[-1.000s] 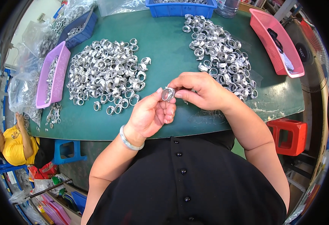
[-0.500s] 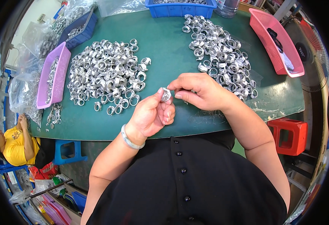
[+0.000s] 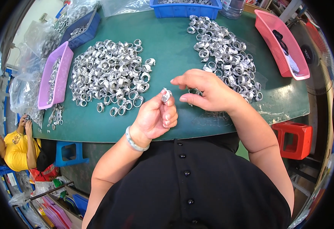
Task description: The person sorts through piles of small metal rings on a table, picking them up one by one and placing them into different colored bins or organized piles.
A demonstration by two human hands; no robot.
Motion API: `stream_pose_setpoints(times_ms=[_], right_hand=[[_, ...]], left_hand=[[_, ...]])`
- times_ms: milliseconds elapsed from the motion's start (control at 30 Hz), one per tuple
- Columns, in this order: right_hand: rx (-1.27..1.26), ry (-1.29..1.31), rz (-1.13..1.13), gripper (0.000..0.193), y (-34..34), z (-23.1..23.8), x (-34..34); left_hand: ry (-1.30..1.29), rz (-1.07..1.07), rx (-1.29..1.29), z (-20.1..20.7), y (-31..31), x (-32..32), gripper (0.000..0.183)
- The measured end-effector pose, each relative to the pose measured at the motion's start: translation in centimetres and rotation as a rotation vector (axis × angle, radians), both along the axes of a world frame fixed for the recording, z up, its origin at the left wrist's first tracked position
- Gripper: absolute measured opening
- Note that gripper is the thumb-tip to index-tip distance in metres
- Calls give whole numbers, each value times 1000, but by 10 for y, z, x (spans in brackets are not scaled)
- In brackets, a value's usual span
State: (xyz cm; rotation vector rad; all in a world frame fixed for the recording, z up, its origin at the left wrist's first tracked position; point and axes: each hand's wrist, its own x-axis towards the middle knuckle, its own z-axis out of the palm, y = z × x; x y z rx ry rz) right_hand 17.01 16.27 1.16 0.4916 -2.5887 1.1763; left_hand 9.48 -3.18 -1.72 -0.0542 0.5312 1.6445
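Note:
My left hand (image 3: 153,116), with a pale bangle at the wrist, pinches a silver-coloured metal ring (image 3: 166,95) upright between thumb and forefinger. My right hand (image 3: 207,91) hovers just to the right of it. Its thumb and forefinger are spread, while another metal ring (image 3: 195,91) shows within its curled fingers, partly hidden. To the left of my hands lies a wide pile of similar rings (image 3: 108,72) on the green tabletop (image 3: 167,45). A second pile of rings (image 3: 228,57) runs along behind my right hand and partly under its view.
A purple basket (image 3: 62,74) and a blue bin (image 3: 92,28) stand at the left with plastic bags. Another blue bin (image 3: 186,11) is at the far edge, a pink basket (image 3: 268,32) at the right. A person in yellow (image 3: 16,150) works at far left.
My right hand has drawn slightly away from the ring in my left hand, its thumb and forefinger spreading. A ring inside its fingers now shows more plainly.

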Motion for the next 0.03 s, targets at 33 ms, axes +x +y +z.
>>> stream_pose_setpoints(times_ms=[33], right_hand=[[-51, -28, -2, 35, -3, 1, 2]], left_hand=[[-1, 2, 0, 0, -1, 2, 38]])
